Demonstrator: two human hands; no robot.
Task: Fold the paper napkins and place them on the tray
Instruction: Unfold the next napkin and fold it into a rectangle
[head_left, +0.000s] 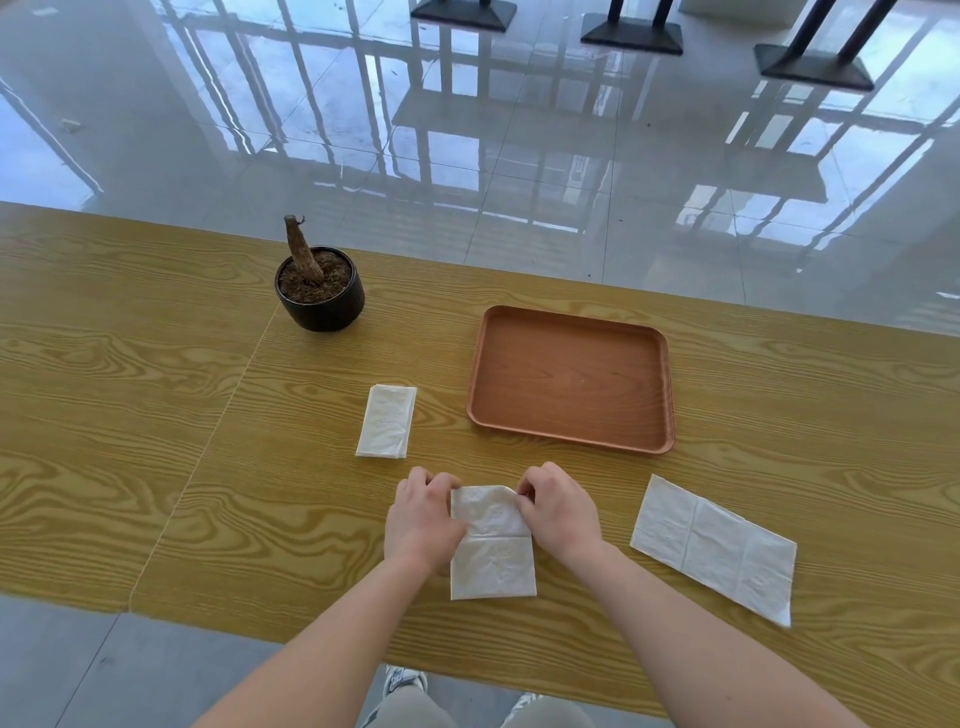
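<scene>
Bearing a tray (569, 376), the wood-grain table (130, 389) borders glossy floor tiles (519, 171).

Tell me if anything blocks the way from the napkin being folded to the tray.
Nothing visible does. Only bare table lies between the napkin being folded and the tray. The folded napkin lies left of that path, the flat napkin right of it.
</scene>
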